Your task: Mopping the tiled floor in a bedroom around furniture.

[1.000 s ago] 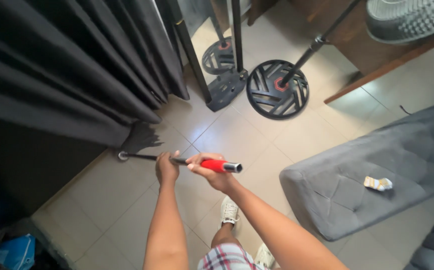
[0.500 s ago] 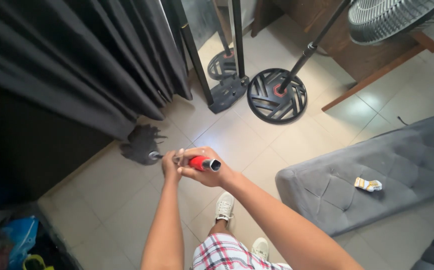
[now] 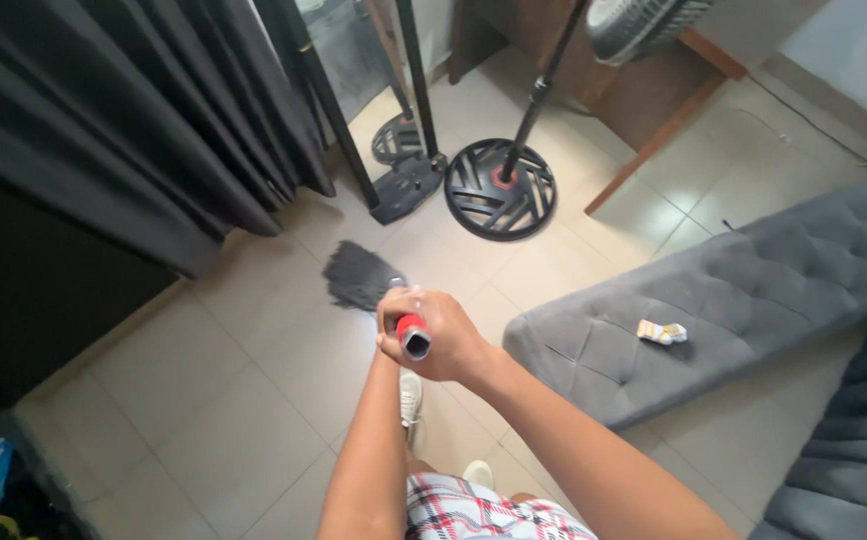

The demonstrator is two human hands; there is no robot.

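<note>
Mop [image 3: 359,276] stroke mid-sweep on tile floor [image 3: 244,380], head down between curtain [image 3: 134,120] and sofa [image 3: 714,300].
Right hand [image 3: 441,340] clamped round red grip [image 3: 413,333] at pole top; left hand [image 3: 387,322] mostly hidden behind it, fingers look wrapped on pole below. Mop head lies flat near fan base [image 3: 500,188], not touching. Judgement: next stroke needs care to keep clear of fan base and stand foot [image 3: 406,187].

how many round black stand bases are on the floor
2. The larger round base sits on the tiles under the fan pole, right of the mirror frame. A smaller one shows behind the frame, possibly just a reflection. Others may be hidden.
</note>
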